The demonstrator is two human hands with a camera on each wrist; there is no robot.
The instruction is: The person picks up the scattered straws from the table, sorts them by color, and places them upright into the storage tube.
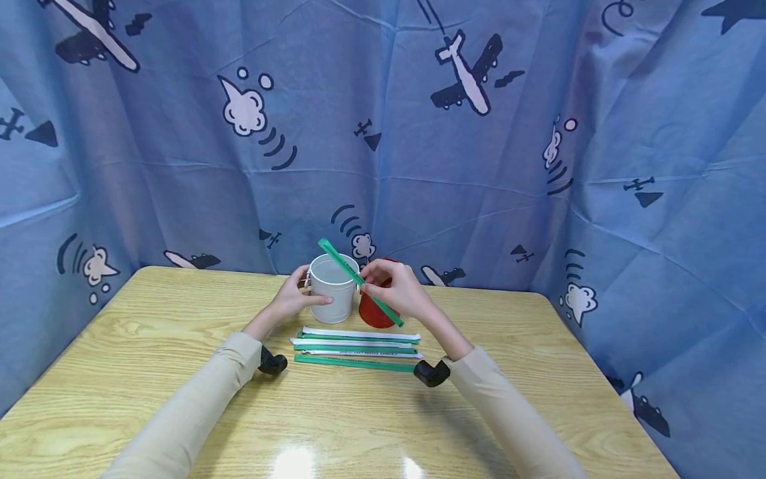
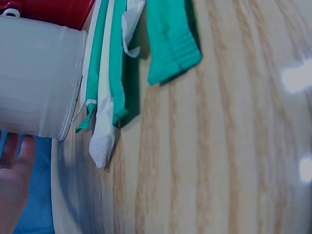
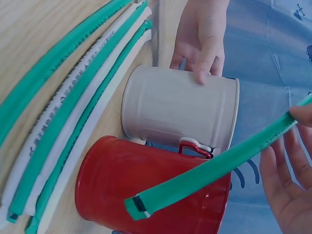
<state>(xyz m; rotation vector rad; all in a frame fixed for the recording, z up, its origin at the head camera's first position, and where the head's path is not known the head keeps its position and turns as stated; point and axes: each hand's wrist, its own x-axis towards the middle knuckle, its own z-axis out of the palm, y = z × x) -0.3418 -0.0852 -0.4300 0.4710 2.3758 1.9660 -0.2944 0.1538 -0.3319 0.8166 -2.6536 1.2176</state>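
A small white metal bucket (image 1: 334, 298) stands upright at the back of the table. My left hand (image 1: 292, 297) grips its left side, the thumb lying along the front. To its right stands a red bucket (image 3: 146, 183), partly hidden behind my right hand (image 1: 396, 287). That hand pinches a long green wrapped straw (image 3: 195, 187) near its middle. Tilted, the straw crosses in front of the buckets, its upper end over the white bucket's mouth (image 1: 330, 267). Before the buckets lies a row of several wrapped straws (image 1: 359, 363), green and white by turns.
The wooden table (image 1: 197, 319) runs to a blue curtain (image 1: 317, 199) with printed airplanes, close behind the buckets. Black wrist-camera mounts (image 1: 432, 374) hang under both forearms, near the ends of the straw row.
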